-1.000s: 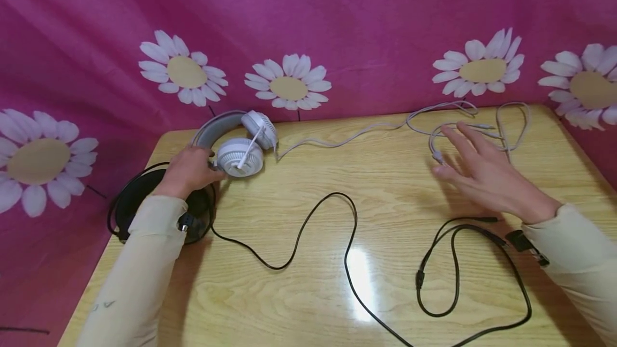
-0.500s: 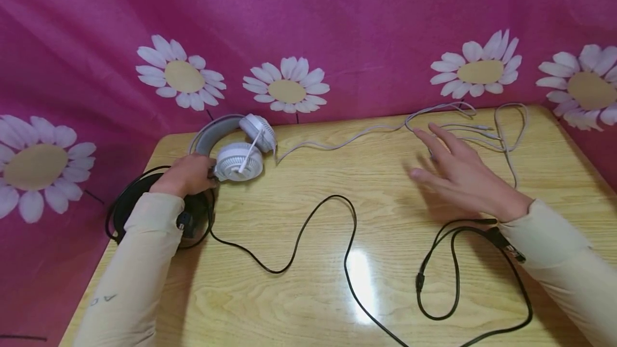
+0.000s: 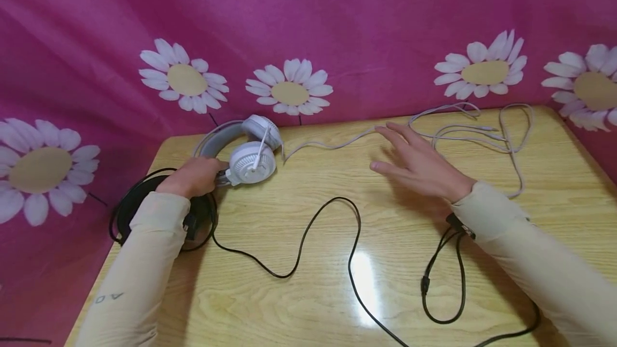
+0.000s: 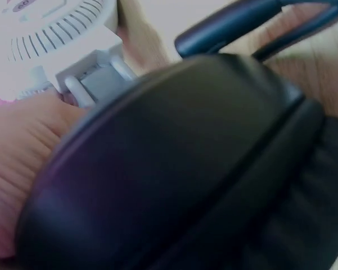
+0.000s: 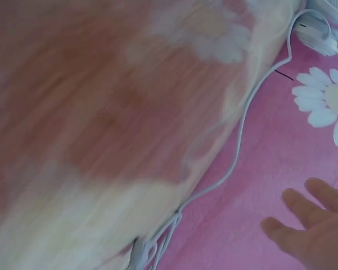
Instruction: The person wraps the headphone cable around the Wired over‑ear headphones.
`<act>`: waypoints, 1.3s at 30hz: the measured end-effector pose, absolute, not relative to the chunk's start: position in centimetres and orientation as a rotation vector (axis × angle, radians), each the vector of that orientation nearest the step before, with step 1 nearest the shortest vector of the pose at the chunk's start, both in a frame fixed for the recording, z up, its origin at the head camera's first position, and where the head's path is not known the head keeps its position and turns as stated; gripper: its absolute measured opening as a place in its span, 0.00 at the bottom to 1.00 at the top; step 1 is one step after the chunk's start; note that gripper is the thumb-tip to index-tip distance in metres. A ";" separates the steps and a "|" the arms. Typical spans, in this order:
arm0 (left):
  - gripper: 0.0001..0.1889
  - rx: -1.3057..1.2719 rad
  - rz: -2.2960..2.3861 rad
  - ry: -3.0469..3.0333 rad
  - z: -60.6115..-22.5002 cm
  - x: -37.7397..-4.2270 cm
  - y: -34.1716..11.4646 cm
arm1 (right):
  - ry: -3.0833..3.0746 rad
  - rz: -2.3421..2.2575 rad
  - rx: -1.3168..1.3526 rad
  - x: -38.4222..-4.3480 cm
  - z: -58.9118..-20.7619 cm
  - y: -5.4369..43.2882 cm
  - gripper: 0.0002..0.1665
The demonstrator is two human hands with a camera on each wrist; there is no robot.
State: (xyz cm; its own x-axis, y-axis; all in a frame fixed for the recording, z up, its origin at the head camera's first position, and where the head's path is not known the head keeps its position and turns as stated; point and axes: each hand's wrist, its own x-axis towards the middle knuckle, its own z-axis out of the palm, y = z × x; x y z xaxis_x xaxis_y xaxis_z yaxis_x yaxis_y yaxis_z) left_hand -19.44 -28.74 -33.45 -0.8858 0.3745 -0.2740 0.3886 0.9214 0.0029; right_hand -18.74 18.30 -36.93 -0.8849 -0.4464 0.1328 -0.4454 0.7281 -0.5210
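Note:
In the head view a white headset [image 3: 251,163] with grey headband and a small boom mic lies at the back left of the table. My left hand [image 3: 195,175] grips its band beside the near ear cup, fingers partly hidden. Under that forearm is a pair of black headphones [image 3: 140,197], largely covered; one black ear cup [image 4: 157,157] fills the left wrist view. My right hand [image 3: 421,165], fingers spread and holding nothing, hovers over the table right of centre, its fingertips overlapping the headset's pale cable [image 3: 332,146].
A black cable [image 3: 299,253] winds across the wooden table [image 3: 270,309] and loops beneath the right forearm. The coiled end of the pale cable [image 3: 513,149], with its plugs, lies at the back right. A pink flowered cloth [image 3: 366,42] hangs behind.
My right hand has swept left, away from the coiled pale cable. My left hand and the white headset have shifted slightly right, with the near ear cup turned a little.

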 end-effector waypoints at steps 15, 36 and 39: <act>0.07 0.418 -0.257 2.765 -33.3 -19.8 -28.9 | 2.896 -0.969 -0.986 -22.8 -36.8 12.4 0.45; 0.11 0.508 -0.424 2.779 -33.2 -19.7 -28.9 | 2.590 -0.832 -0.958 -27.8 -36.1 0.1 0.71; 0.12 0.501 -0.421 2.781 -33.1 -19.7 -28.6 | 2.574 -0.834 -0.957 -28.1 -36.1 -1.5 0.79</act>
